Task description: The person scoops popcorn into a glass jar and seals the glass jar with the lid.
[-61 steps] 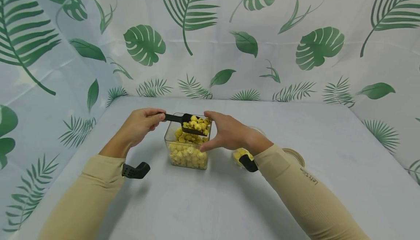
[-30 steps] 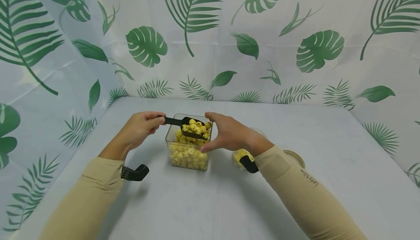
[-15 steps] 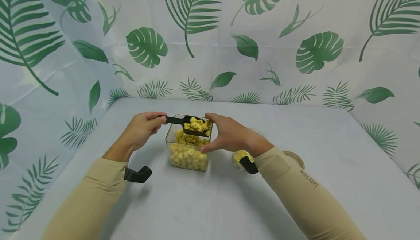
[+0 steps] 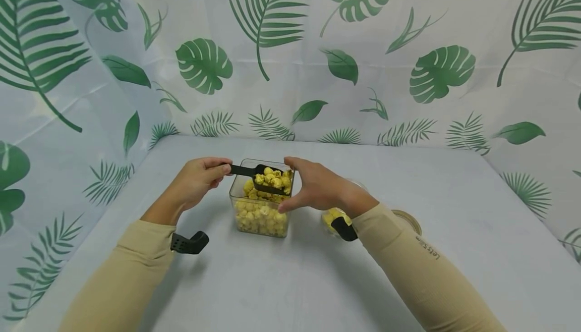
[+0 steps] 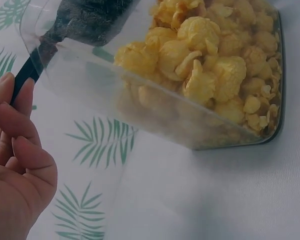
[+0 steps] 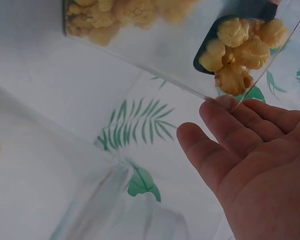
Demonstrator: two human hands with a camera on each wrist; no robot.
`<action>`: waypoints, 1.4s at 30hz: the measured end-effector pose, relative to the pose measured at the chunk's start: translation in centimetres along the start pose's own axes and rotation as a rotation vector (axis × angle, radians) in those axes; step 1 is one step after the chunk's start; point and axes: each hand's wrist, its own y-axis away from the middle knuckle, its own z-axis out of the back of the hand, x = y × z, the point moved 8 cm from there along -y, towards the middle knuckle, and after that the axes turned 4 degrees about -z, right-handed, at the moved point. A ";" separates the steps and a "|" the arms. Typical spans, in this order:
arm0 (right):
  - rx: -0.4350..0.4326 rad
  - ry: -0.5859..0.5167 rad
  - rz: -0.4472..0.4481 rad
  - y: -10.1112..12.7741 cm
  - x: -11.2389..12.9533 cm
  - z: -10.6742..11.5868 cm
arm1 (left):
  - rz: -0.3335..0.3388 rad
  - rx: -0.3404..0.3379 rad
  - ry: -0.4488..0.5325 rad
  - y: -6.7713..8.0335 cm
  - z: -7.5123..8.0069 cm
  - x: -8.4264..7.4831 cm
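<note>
Left fingers (image 4: pixel 220 170) pinch the scoop (image 4: pixel 245 171); right sleeve (image 4: pixel 404 249) reads "LetsSlim".

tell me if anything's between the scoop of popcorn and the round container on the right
Yes: the right wall of the square container, with the right grip at its outer side, stands between the scoop and the round container. The scoop would probably need to rise over that rim and clear the grip.

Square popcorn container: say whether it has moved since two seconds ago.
No: judged against the backdrop's printed leaf, the square container stays put, shifting neither way.
</note>
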 end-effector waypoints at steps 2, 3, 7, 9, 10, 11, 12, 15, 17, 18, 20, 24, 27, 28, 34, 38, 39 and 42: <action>0.000 -0.001 -0.001 0.0 0.0 0.0 | -0.001 0.002 -0.006 0.1 0.1 0.0; 0.000 -0.002 -0.001 0.0 0.0 0.0 | -0.001 0.002 -0.010 0.2 0.2 0.0; 0.002 -0.007 -0.002 0.1 0.0 0.1 | 0.004 -0.002 -0.016 0.5 0.6 -0.1; 0.002 -0.007 0.000 0.1 0.0 0.1 | 0.004 -0.005 -0.021 0.7 0.8 -0.1; 0.002 -0.009 -0.002 0.1 0.0 0.1 | 0.003 -0.006 -0.022 0.7 0.9 -0.1; 0.003 -0.010 -0.001 0.1 0.0 0.0 | 0.003 -0.007 -0.022 0.8 1.0 -0.2; 0.003 -0.013 -0.004 0.1 0.0 0.0 | 0.002 -0.009 -0.021 0.8 1.1 -0.2; 0.002 -0.018 -0.002 0.0 -0.1 0.0 | -0.002 -0.011 -0.018 0.9 1.3 -0.3; 0.001 -0.024 -0.001 0.0 -0.1 0.0 | -0.005 -0.010 -0.015 1.0 1.4 -0.3; 0.000 -0.026 -0.003 0.0 -0.1 0.0 | -0.007 -0.009 -0.015 1.0 1.4 -0.4; -0.001 -0.027 -0.002 0.0 -0.1 0.0 | -0.011 -0.007 -0.007 1.0 1.4 -0.4; -0.001 -0.022 -0.004 -0.1 -0.2 0.0 | -0.011 -0.002 0.018 1.0 1.2 -0.5; 0.001 -0.023 -0.004 0.0 -0.2 0.0 | -0.013 0.009 0.028 1.0 0.7 -0.6; 0.001 -0.025 -0.002 0.0 -0.1 0.0 | -0.015 0.012 0.031 1.0 0.5 -0.7; -0.001 -0.026 -0.003 -0.1 -0.1 0.0 | -0.018 0.013 0.039 0.9 0.0 -0.7; 0.001 -0.033 -0.007 0.0 -0.2 0.0 | -0.004 0.014 0.021 0.9 0.2 -0.5; 0.000 -0.034 -0.008 0.1 -0.3 0.0 | -0.001 0.013 0.015 0.9 0.2 -0.5; -0.010 -0.031 -0.011 0.2 -0.4 0.2 | 0.008 0.008 0.005 1.0 0.5 -0.4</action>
